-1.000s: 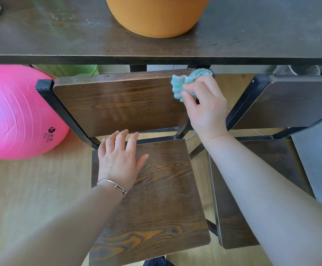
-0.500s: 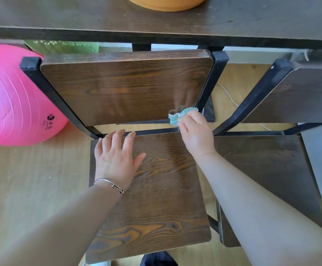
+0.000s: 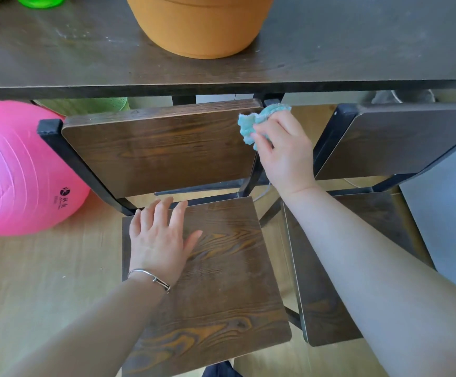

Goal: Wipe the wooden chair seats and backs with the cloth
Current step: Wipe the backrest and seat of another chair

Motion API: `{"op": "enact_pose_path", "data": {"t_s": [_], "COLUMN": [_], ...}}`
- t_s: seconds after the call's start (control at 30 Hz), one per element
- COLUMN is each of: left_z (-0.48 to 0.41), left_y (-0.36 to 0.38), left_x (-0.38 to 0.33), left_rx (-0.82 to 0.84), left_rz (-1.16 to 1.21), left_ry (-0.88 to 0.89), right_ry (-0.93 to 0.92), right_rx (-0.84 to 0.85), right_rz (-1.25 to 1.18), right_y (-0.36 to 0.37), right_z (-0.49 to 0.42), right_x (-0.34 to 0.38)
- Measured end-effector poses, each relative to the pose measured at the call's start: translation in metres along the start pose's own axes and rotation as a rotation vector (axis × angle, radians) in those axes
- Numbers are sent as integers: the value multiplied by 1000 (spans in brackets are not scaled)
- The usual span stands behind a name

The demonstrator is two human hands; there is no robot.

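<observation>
Half a second ago the right hand [image 3: 284,153] was with the cloth [image 3: 251,122] at the lower right corner of the chair back [image 3: 161,151], just above the seat. Now it is up at the upper right corner of the same back. The left hand [image 3: 158,240] has not moved. It stays flat on the chair seat [image 3: 216,281], near its rear left edge, with the fingers straight and a little spread. The view also shows more of the surface than before.

The surface [image 3: 85,55] is a dark wooden top that runs across the whole upper part of the view. An orange pot [image 3: 199,25] stands on it, and a green object [image 3: 40,0] is cut off by the top edge at the left. The floor [image 3: 30,281] is light wood. A pink ball [image 3: 17,170] lies on it left of the chair, and a second chair [image 3: 401,142] stands just beside the first one on the right.

The cloth is light blue and bunched up. The fingers of the right hand are curled around it and hold it against the top right corner of the chair back. It is well apart from the left hand, which holds nothing and wears a thin bracelet [image 3: 150,276] on its wrist.
</observation>
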State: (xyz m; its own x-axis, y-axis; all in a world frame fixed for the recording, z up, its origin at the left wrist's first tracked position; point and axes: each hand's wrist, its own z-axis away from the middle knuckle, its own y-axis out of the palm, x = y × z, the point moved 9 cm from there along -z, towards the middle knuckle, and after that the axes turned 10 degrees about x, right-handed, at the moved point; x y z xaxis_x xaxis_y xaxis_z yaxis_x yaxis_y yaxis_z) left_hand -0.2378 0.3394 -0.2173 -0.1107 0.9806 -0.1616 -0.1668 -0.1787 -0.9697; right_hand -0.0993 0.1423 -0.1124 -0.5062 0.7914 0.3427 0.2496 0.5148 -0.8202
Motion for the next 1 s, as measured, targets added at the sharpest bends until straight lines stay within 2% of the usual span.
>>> {"op": "enact_pose_path", "data": {"t_s": [0.2, 0.43, 0.63, 0.8, 0.9, 1.0], "left_z": [1, -4, 2, 6, 8, 10], "left_y": [19, 36, 37, 17, 7, -2], "left_x": [5, 15, 24, 22, 17, 10], "left_rx": [41, 61, 74, 39, 25, 3], "left_rz": [1, 4, 8, -1, -7, 13], "left_ry": [-5, -32, -38, -11, 4, 21], "right_ry": [-12, 232, 272, 299, 242, 181], "right_rx": [1, 312, 387, 158, -10, -55], "right_rz": [14, -32, -14, -138, -184, -187], "right_y": [20, 107, 115, 53, 4, -20], "right_z": [15, 86, 88, 53, 16, -6], "right_x": [-12, -60, -61, -45, -29, -20]}}
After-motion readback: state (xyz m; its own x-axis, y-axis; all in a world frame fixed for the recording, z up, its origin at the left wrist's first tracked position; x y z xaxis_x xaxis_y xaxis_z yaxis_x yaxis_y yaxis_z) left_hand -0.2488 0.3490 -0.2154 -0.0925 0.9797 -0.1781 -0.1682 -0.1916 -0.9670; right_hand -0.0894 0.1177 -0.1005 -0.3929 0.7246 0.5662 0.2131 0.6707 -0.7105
